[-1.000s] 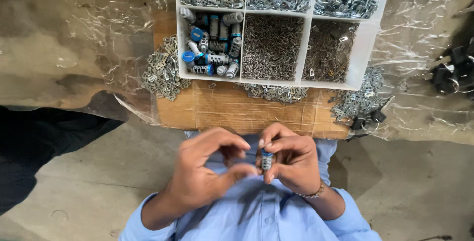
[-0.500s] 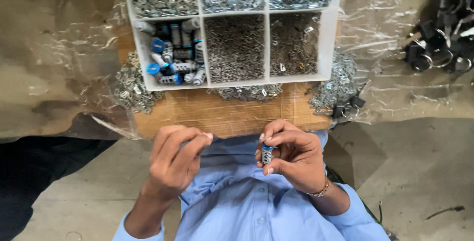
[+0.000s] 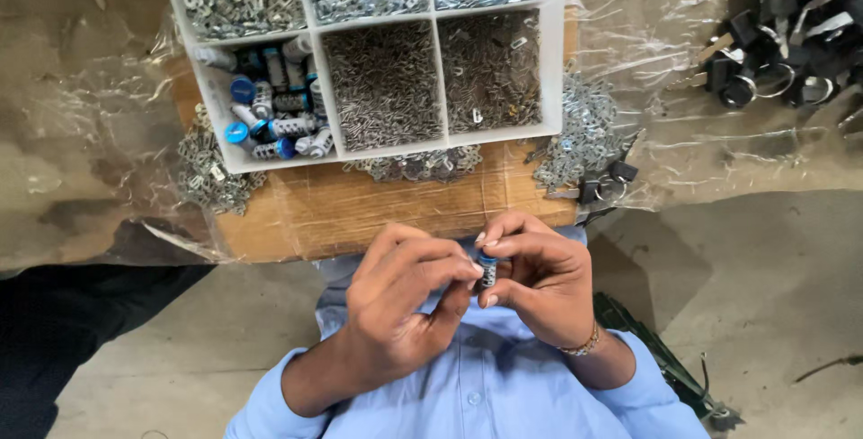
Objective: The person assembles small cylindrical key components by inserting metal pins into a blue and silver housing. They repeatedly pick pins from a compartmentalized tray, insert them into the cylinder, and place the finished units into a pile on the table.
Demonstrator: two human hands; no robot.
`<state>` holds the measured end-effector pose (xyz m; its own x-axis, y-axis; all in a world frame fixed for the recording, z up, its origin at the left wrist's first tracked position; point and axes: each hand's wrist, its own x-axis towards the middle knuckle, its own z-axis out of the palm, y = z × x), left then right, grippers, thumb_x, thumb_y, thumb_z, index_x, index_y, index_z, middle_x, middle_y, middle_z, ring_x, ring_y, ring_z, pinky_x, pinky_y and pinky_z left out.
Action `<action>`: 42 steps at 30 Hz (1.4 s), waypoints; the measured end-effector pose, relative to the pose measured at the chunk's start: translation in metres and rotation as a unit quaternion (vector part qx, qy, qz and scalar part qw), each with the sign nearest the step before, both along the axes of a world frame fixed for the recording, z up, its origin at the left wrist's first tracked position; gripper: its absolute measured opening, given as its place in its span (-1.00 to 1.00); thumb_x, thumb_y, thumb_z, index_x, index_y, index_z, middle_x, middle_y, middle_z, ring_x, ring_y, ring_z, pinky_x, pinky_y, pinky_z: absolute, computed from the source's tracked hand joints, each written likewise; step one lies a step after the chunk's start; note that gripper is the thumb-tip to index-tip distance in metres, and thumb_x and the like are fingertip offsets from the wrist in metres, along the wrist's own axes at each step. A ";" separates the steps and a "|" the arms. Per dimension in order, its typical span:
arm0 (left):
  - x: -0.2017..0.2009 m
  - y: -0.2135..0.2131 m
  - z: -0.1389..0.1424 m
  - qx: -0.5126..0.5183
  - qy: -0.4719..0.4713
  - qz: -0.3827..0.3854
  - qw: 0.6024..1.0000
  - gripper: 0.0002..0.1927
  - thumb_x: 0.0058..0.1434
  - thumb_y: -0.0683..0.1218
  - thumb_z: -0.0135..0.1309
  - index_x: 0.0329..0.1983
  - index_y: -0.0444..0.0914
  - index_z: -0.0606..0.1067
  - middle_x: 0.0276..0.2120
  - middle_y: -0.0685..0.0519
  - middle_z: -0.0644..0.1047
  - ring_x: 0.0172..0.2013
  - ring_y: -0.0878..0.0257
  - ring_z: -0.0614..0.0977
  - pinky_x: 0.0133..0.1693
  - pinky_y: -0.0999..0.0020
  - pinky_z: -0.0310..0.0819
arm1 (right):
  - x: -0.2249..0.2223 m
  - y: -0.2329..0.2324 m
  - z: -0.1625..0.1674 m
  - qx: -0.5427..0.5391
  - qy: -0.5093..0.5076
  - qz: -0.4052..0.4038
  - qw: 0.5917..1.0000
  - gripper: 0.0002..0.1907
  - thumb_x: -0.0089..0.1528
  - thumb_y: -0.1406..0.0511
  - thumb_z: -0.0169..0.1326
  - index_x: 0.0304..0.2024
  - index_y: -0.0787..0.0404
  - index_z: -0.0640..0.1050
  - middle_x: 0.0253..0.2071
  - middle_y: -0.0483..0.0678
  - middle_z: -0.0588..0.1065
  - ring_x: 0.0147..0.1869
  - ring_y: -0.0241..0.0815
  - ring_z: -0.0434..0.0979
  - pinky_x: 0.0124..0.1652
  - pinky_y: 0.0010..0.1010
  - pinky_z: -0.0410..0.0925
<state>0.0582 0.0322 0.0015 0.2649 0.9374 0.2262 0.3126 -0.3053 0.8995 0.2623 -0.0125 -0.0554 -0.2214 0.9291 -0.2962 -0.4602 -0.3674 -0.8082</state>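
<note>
1. Far left: loose metal clips [image 3: 209, 174] heaped on the board [image 3: 360, 210], beside the tray [image 3: 378, 147].
2. Tray's left compartment: blue-capped cylinders [image 3: 270, 106]; middle compartments: fine pins [image 3: 387, 84].
3. Left hand [image 3: 404, 300]: fingers curled together, index and thumb tips touching the cylinder [image 3: 487, 270] at chest height, below the board edge. Whether they pinch a small part cannot be told.
4. Right hand [image 3: 539, 282]: thumb and fingers clamped on the cylinder, held upright, blue cap upward.
5. Judgement: keep the right grip steady and square; let the left fingertips work finely, over the lap, near the tray.
</note>
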 end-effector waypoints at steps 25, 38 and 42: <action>-0.017 -0.019 -0.003 -0.172 -0.108 -0.005 0.979 -0.84 0.21 -0.29 0.29 -0.15 -0.33 0.59 -0.19 -0.02 0.60 -0.25 0.25 0.66 -0.20 0.44 0.58 | -0.005 0.001 0.000 -0.004 0.024 0.041 0.999 -0.59 0.13 0.58 0.35 0.03 0.42 0.61 0.07 0.11 0.43 -0.01 -0.21 0.59 -0.13 -0.49 0.59; -0.026 -0.006 0.002 -0.059 -0.033 -0.053 0.996 -0.76 0.16 -0.35 0.26 -0.13 -0.35 0.50 -0.22 -0.04 0.53 -0.23 0.08 0.60 -0.22 0.28 0.52 | -0.017 -0.012 -0.001 0.042 -0.078 0.026 0.996 -0.56 0.11 0.52 0.37 0.06 0.39 0.63 0.00 0.04 0.48 -0.21 -0.42 0.44 -0.23 -0.65 0.41; -0.028 -0.009 0.002 -0.046 -0.025 -0.044 0.998 -0.77 0.18 -0.34 0.27 -0.13 -0.35 0.50 -0.22 -0.03 0.53 -0.23 0.08 0.60 -0.21 0.27 0.52 | -0.023 -0.012 0.000 0.040 -0.097 0.026 0.994 -0.57 0.11 0.50 0.37 0.05 0.36 0.64 -0.02 0.00 0.47 -0.25 -0.43 0.43 -0.27 -0.62 0.41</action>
<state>0.0299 0.0237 0.0036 0.3378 0.9284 0.1548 0.2418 -0.2445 0.9390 0.2393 -0.0243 -0.0557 -0.2162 0.9403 -0.2630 -0.2739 -0.3170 -0.9080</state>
